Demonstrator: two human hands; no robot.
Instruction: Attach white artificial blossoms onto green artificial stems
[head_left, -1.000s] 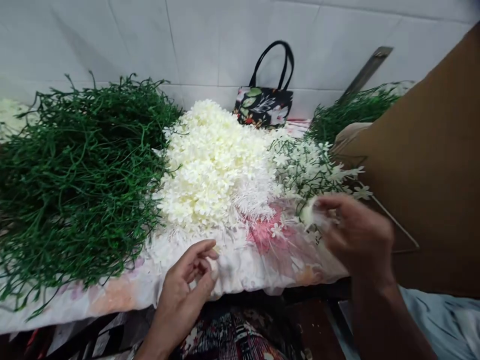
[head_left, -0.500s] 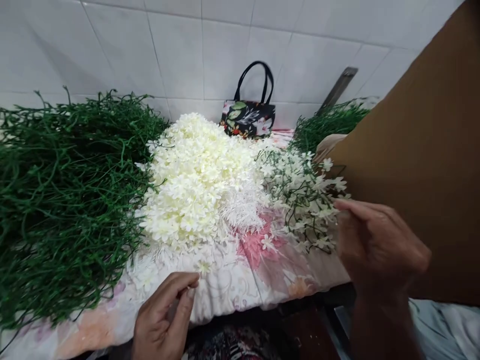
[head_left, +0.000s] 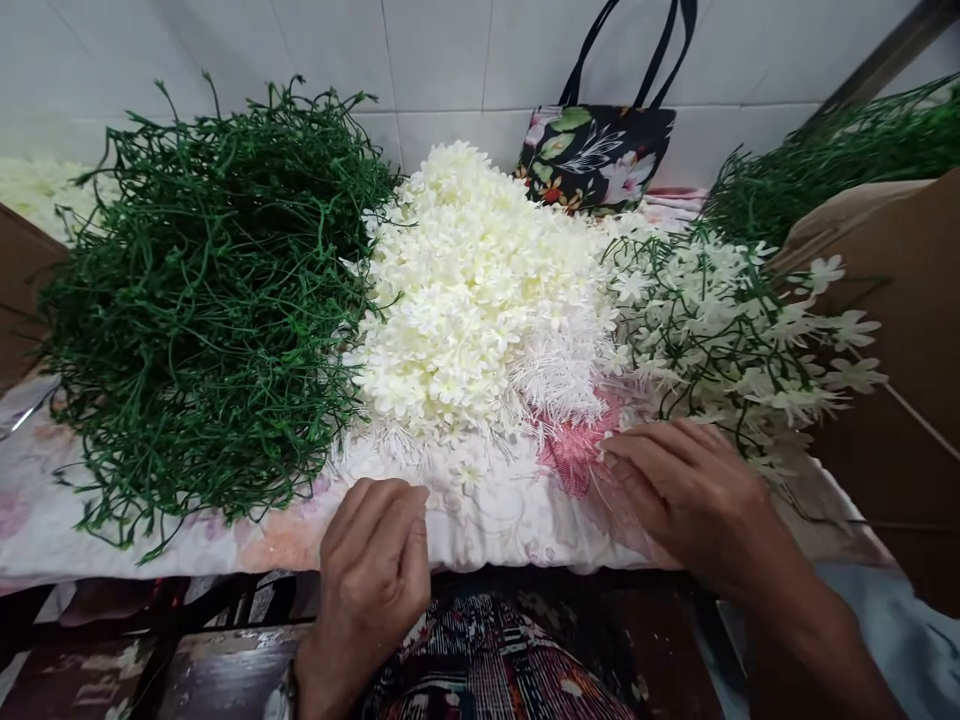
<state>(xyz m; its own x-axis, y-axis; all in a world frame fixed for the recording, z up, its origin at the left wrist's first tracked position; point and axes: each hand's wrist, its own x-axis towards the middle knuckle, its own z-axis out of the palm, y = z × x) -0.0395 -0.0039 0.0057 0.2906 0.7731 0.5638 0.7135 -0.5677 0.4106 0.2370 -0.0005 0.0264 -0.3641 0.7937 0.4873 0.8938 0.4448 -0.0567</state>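
Observation:
My left hand [head_left: 379, 565] rests at the near edge of the floral cloth [head_left: 495, 520], fingers curled together in a pinch beside small white stamen pieces [head_left: 420, 450]; what they hold is too small to make out. My right hand [head_left: 686, 495] lies palm down on the cloth with fingers stretched toward the pink print, holding nothing. Just beyond both hands rises a heap of cream artificial flower heads [head_left: 480, 290]. To the right of my right hand lie finished sprays of white flowers on green stems [head_left: 742, 330].
A big pile of green plastic stems [head_left: 202, 300] fills the left of the table. A black floral handbag [head_left: 600, 150] leans on the tiled wall. More green stems [head_left: 832, 160] sit at the back right over a brown cardboard box [head_left: 900, 330].
My right hand has come down from the flower sprays onto the cloth and spread flat. My left hand stays at the cloth's near edge. The view has shifted rightward and closer.

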